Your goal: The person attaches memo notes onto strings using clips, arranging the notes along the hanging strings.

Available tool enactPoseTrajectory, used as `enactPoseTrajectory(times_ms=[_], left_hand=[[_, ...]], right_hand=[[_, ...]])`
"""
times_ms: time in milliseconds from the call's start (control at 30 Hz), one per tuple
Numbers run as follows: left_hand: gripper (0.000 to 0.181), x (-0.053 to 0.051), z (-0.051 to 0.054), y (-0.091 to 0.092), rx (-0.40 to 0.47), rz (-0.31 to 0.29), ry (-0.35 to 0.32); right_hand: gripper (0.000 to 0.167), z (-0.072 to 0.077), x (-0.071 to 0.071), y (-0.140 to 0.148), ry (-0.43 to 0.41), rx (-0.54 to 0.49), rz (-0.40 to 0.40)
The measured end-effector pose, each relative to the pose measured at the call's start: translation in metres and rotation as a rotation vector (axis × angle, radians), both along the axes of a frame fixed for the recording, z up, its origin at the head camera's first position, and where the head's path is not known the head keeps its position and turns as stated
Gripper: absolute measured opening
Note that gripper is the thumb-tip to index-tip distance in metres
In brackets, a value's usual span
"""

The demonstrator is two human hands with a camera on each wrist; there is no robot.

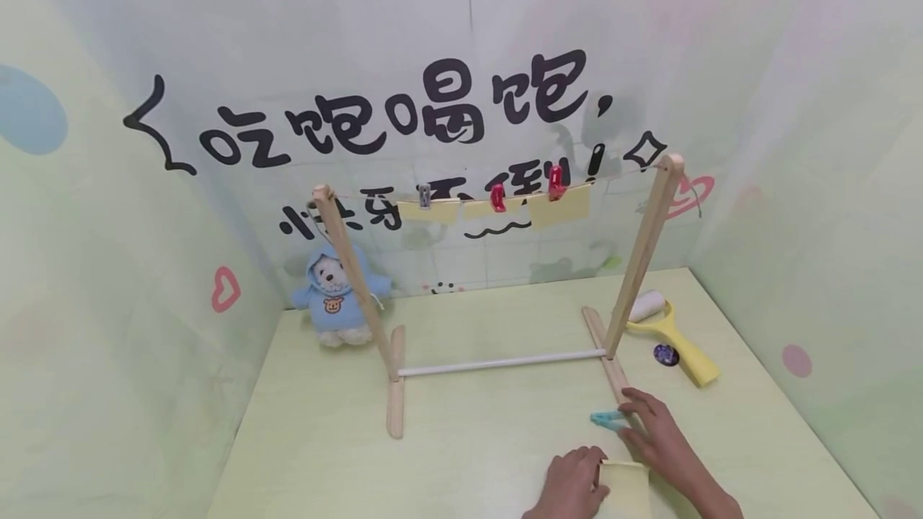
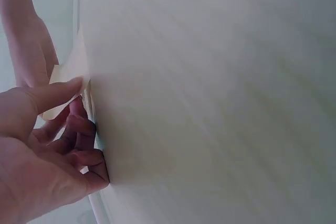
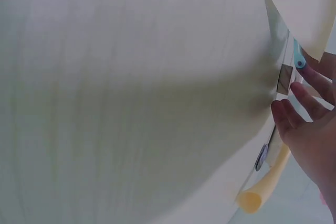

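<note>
Between thumb and fingers, my left hand [image 1: 571, 483] pinches the edge of a pale yellow paper note [image 1: 626, 490] low over the table's near side. The thumb lies over the paper [image 2: 73, 69] in the left wrist view. My right hand [image 1: 663, 443] holds a teal clothespin [image 1: 608, 420] between thumb and finger, just beyond the note and apart from it. In the right wrist view the clothespin [image 3: 299, 56] is mostly hidden behind the note. Past both hands stands a wooden frame [image 1: 644, 255] with a string; a grey clip [image 1: 425, 196] and two red clips [image 1: 555, 183] hold yellow notes [image 1: 561, 208] on it.
A white rod [image 1: 505, 363] joins the frame's feet. Behind its left post sits a plush toy [image 1: 339, 307] in blue. On the right lie a yellow-handled lint roller [image 1: 681, 347] and a small dark disc [image 1: 667, 355]. Printed curtains surround the table [image 1: 324, 471].
</note>
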State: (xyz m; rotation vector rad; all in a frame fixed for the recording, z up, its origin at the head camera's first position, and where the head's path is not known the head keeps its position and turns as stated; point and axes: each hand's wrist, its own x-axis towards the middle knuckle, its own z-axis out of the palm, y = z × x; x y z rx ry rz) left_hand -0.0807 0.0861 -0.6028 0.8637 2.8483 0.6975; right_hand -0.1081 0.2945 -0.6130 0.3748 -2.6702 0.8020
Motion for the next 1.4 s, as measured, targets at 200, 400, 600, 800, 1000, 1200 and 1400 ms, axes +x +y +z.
enactPoseTrajectory(times_ms=[200, 400, 600, 800, 1000, 1200, 1400], left_hand=[[0.01, 0.0, -0.001, -0.007, 0.13, -0.021, -0.016], [0.009, -0.002, 0.0, -0.012, 0.354, 0.011, -0.203], [0.008, -0.002, 0.004, -0.015, 0.559, 0.073, -0.331], [0.008, -0.008, -0.013, -0.015, 0.723, 0.099, -0.261], [0.009, -0.038, 0.009, -0.014, 0.837, 0.116, -0.101], [0.01, -0.072, 0.108, -0.02, 0.909, 0.179, -0.121], [0.015, -0.107, 0.17, -0.021, 0.965, 0.171, -0.015]], right_hand=[[0.034, 0.011, 0.007, 0.002, -0.001, -0.06, -0.052], [0.028, 0.027, 0.011, 0.004, -0.15, -0.285, -0.076], [0.029, 0.042, 0.01, 0.005, -0.176, -0.418, -0.034], [0.029, 0.085, 0.002, 0.004, -0.139, -0.439, -0.023], [0.031, 0.165, -0.017, -0.001, 0.089, -0.392, 0.205], [0.035, 0.251, -0.041, -0.004, 0.309, -0.239, 0.292], [0.06, 0.31, -0.059, -0.01, 0.408, -0.173, 0.33]])
